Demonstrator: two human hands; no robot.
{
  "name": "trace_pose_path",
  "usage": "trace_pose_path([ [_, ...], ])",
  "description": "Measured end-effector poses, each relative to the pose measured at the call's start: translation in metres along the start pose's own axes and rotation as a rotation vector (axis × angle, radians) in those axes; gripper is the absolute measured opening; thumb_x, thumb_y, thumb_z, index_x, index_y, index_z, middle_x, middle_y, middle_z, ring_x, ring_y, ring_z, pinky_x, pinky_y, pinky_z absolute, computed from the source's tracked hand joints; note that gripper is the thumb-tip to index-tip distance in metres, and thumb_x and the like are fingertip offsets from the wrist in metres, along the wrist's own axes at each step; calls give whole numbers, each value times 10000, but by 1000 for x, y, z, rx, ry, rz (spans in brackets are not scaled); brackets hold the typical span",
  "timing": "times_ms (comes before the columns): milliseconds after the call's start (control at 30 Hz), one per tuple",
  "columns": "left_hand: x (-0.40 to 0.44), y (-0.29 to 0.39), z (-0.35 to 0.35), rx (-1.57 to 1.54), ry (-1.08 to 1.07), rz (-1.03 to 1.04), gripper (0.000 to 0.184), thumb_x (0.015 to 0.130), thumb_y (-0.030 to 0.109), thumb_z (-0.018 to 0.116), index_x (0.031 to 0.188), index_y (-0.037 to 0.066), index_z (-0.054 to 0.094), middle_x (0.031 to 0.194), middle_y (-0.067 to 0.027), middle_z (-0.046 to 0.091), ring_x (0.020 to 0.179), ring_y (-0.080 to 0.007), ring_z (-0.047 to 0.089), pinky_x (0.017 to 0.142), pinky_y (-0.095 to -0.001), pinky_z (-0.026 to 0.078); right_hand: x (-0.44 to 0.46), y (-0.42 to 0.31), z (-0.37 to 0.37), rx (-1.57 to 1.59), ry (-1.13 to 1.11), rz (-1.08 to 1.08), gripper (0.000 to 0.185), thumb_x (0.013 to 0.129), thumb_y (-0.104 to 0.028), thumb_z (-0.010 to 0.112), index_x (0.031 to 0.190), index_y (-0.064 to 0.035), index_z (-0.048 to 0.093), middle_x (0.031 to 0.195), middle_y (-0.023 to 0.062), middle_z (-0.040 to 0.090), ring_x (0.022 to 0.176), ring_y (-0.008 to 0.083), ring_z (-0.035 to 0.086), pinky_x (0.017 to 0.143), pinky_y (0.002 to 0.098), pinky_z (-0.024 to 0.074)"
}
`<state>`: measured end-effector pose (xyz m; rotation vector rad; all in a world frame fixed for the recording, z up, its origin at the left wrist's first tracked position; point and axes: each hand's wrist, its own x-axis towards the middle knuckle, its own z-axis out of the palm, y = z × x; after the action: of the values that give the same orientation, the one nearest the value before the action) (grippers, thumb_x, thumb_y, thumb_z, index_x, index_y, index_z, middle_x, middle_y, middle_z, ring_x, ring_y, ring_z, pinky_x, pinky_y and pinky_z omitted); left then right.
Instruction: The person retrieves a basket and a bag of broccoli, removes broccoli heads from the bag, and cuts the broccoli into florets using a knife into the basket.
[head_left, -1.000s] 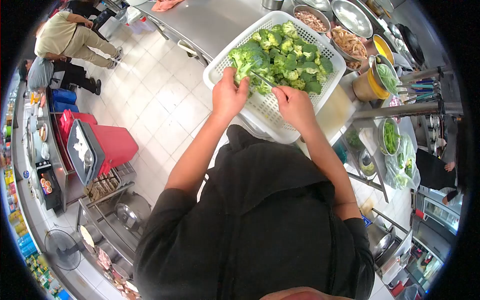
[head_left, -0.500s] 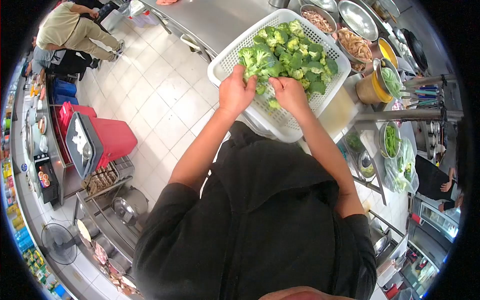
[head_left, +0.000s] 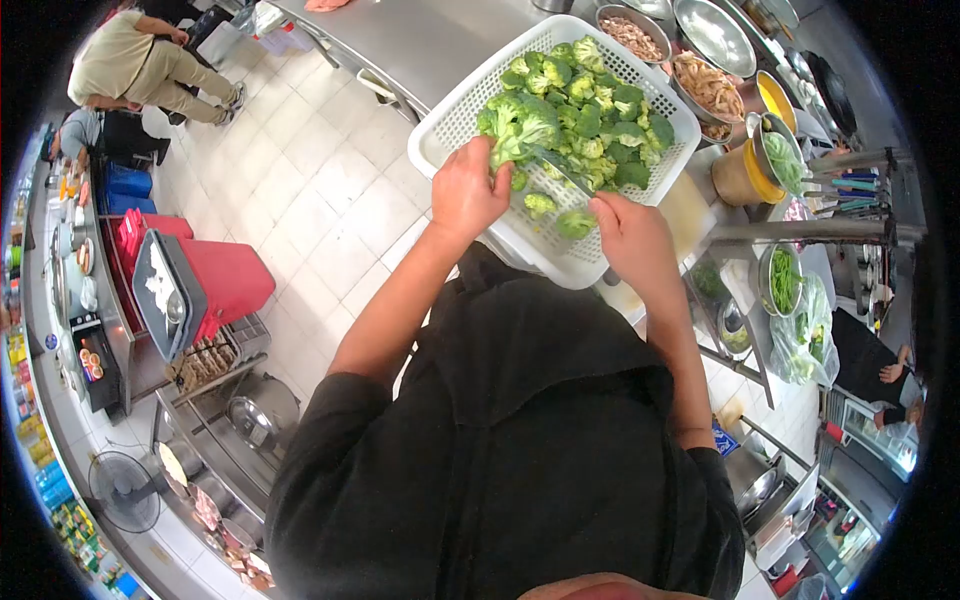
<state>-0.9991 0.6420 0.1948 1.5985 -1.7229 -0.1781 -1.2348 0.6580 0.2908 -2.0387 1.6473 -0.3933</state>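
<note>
My left hand (head_left: 468,190) is closed around a head of broccoli (head_left: 520,122) over the left part of a white perforated basket (head_left: 437,135). In my right hand (head_left: 637,238) is a knife (head_left: 566,174), its blade pointing up and left toward the broccoli head. The handle is mostly hidden by my fingers. Many cut broccoli florets (head_left: 603,112) fill the far and right part of the basket. A loose floret (head_left: 576,223) lies or drops just left of my right hand, and a smaller floret (head_left: 539,204) is beside it.
The basket sits at the edge of a steel table (head_left: 400,45). Bowls of sliced food (head_left: 708,85) and a yellow-rimmed container (head_left: 745,172) stand to the right. Red bins (head_left: 235,280) are on the left floor. A person (head_left: 165,65) stands far left; another person's hand (head_left: 890,372) shows far right.
My right hand has moved right and toward me, away from the broccoli head, and the knife blade now shows. A floret has appeared near that hand. My left hand stays about the same.
</note>
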Motion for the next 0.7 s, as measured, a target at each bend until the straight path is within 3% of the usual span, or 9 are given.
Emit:
trace_pose_path([
  [133,4,-2,-2,31,-21,10,346,806,178,733,1066,36,554,859,-168,650,820,-379,651,699,-477,531,-6,10,-33,-107,185,34,321,996,-330,538,1047,-64,712,900,219,693,858,431,661,749,503,512],
  [233,4,-4,1,57,-35,31,353,803,184,739,1062,32,554,860,-169,651,820,-376,652,696,-471,533,3,24,-46,-45,156,36,335,1009,-327,508,1033,-61,709,883,218,697,856,435,663,761,520,513],
  [333,4,1,4,48,-74,19,356,798,178,741,1058,27,552,862,-166,654,813,-372,653,697,-468,536,13,18,-5,80,113,-106,364,1014,-318,488,961,-28,701,863,239,685,844,445,657,768,530,509],
  [400,3,3,7,11,-22,72,356,799,167,749,1067,40,552,810,-170,638,781,-374,648,675,-471,523,21,1,15,49,-25,-97,376,1015,-311,480,912,-25,702,855,243,683,836,448,654,768,537,508],
  [700,-1,0,11,41,-38,58,351,800,168,746,1054,29,548,793,-188,633,761,-388,644,658,-487,515,43,3,43,-90,-84,-89,386,1006,-314,491,883,-16,704,855,240,687,823,446,660,776,541,512],
])
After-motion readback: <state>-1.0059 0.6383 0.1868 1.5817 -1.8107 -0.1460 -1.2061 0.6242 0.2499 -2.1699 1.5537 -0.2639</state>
